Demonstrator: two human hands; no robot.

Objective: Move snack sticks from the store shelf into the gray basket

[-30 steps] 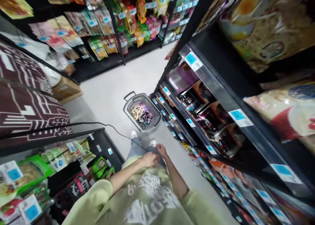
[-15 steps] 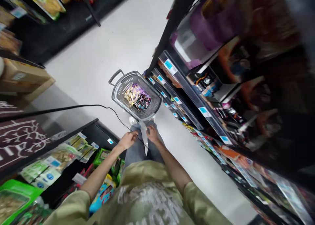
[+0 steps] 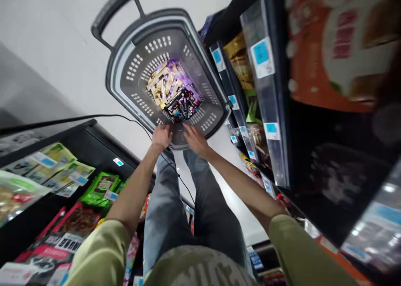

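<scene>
Shopping basket [image 3: 197, 62]: stood upright before the legs [image 3: 163, 194], near black shelving [image 3: 280, 89]. Was touched along the near rim [image 3: 179, 146] by left hand [image 3: 161, 136] and right hand [image 3: 194, 139]; could not tell whether clasped. Seemed stiff, fairly light, best lifted by the looped handle [image 3: 109, 15]. Consisted of slotted gray plastic; held slim, glossy purple, cream and black packets [image 3: 175, 87].

A grey basket [image 3: 206, 73] carries small packets [image 3: 173, 89]; some are purple, others cream or black.
</scene>
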